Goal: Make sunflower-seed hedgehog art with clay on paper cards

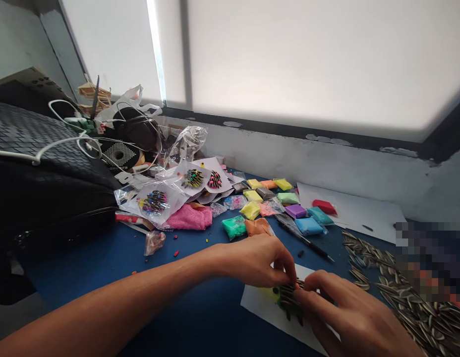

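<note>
On a white paper sheet (258,300) lies a small figure covered in striped sunflower seeds (288,296), with yellow clay and a dark round spot at its left end. My left hand (265,260) reaches over it from the left, fingers pinched together at the top of the seeds. From the lower right, my right hand (349,310) meets it, thumb and forefinger brought together against the seeds. Both sets of fingertips nearly touch. Whatever small piece sits between them is hidden.
Loose sunflower seeds (423,307) spread along the right. Bagged clay packets (251,210) and a black pen (312,245) lie behind my hands. Further left are finished seed figures (154,202) in clear wrap, a pink cloth (191,217) and a black bag (55,183).
</note>
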Demonstrator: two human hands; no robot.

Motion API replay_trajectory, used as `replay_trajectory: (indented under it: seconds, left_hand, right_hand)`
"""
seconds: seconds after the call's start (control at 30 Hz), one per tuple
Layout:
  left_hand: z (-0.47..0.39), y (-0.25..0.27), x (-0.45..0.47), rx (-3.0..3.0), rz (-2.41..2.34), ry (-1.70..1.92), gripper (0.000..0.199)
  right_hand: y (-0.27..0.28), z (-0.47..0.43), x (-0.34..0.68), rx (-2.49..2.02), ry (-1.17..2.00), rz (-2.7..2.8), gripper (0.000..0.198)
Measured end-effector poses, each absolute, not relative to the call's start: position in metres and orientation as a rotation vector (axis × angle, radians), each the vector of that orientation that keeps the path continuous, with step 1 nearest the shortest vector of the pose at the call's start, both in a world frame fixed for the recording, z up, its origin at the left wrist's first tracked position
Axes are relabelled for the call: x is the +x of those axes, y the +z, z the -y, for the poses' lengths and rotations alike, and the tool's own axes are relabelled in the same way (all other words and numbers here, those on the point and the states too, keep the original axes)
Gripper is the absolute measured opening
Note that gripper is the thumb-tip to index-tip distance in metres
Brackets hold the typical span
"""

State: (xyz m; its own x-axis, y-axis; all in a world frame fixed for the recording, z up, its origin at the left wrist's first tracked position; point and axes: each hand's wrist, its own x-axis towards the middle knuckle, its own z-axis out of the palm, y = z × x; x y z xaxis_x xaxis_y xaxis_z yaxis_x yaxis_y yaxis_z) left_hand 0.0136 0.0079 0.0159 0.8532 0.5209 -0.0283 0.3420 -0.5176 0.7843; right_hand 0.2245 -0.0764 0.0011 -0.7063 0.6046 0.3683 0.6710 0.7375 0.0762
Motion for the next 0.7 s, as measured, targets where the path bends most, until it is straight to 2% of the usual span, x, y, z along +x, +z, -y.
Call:
replay_trajectory:
  seconds: [0.17, 0.37, 0.43, 0.57, 0.7]
  left_hand:
    - [-0.008, 0.016, 0.013, 2.147, -0.641, 0.313, 0.013]
    - [-0.008, 0.016, 0.013, 2.044, -0.636, 0.359, 0.007]
    - [-0.008, 0.017, 0.013, 1.96, -0.637, 0.384, 0.008]
    - [-0.009, 0.016, 0.015, 1.771, -0.565, 0.373, 0.008]
    - [-0.008, 0.015, 0.018, 1.636, -0.494, 0.408, 0.005]
  right_hand:
    - [0.002, 0.074, 0.229, -1.053, -0.339, 2.558, 0.016]
    - [0.005, 0.073, 0.233, -1.128, -0.346, 2.51, 0.013]
    - [0.006, 0.074, 0.23, -1.22, -0.273, 2.421, 0.013]
    - [0.01, 0.079, 0.223, -1.497, 0.036, 2.18, 0.032]
    - [0.014, 0.078, 0.218, -1.508, 0.247, 2.042, 0.023]
